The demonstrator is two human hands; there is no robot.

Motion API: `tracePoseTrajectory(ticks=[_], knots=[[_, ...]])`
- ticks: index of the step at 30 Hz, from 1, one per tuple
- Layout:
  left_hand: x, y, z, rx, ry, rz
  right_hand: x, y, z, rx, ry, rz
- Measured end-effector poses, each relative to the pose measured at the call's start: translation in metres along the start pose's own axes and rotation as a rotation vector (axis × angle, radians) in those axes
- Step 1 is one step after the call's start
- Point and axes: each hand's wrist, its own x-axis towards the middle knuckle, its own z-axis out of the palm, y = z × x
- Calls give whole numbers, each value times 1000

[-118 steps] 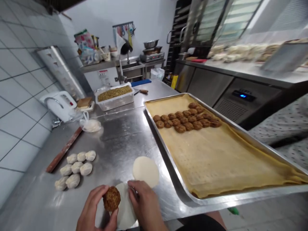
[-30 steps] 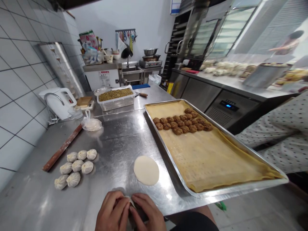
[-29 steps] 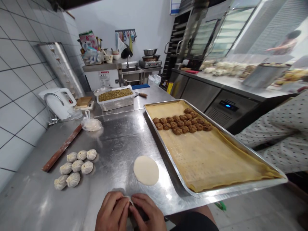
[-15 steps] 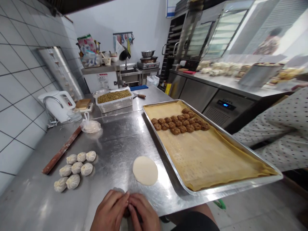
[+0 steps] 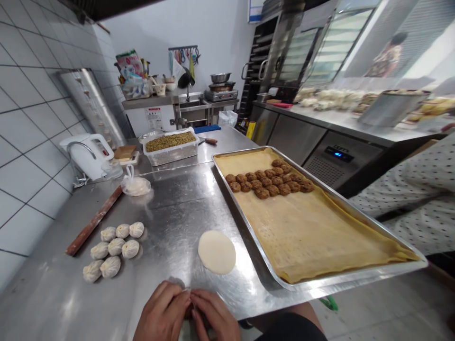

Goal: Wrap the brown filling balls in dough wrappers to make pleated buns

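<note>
At the table's near edge, my left hand (image 5: 161, 310) and my right hand (image 5: 217, 315) meet with their fingertips pinched together. They close around a filled dough bun (image 5: 188, 311), of which only a dark brown bit and a pale edge show between the fingers. My fingers and palms cover the remainder. Just beyond my right hand, a flat round dough wrapper (image 5: 216, 252) lies on the steel table. Off to the left sit several pleated dough buns (image 5: 115, 246) in short rows.
A large lined tray (image 5: 305, 237) on the right carries several brown filling balls (image 5: 273, 190). A wooden rolling pin (image 5: 94, 221) and a knotted plastic bag (image 5: 135, 186) lie at left. Farther back stand a tub of greenish-brown filling (image 5: 172, 154) and a white kettle (image 5: 87, 156). Someone in a dotted garment (image 5: 401, 189) is at right.
The view has shifted slightly, so everything sits a little farther right. My hands stay together at the same spot, with small finger movements around the bun.
</note>
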Motion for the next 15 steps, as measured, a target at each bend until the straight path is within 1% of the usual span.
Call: tracePoseTrajectory(ticks=[2,4,6,8,10,12,15], knots=[[-1,1,4,32,74,32,-4,6,-1,-40,28,14],[0,3,7,76,105,81,-2,6,-2,-22,44,114],[2,3,7,87,86,93,6,-1,-2,42,38,217],[3,2,5,73,42,90,13,-8,-2,104,20,250],[3,1,2,47,-7,72,15,-11,-2,112,-8,202],[1,0,1,21,-34,23,10,-9,-2,59,-35,98],[-3,1,3,-7,17,-54,-2,1,-3,-48,-45,-39]])
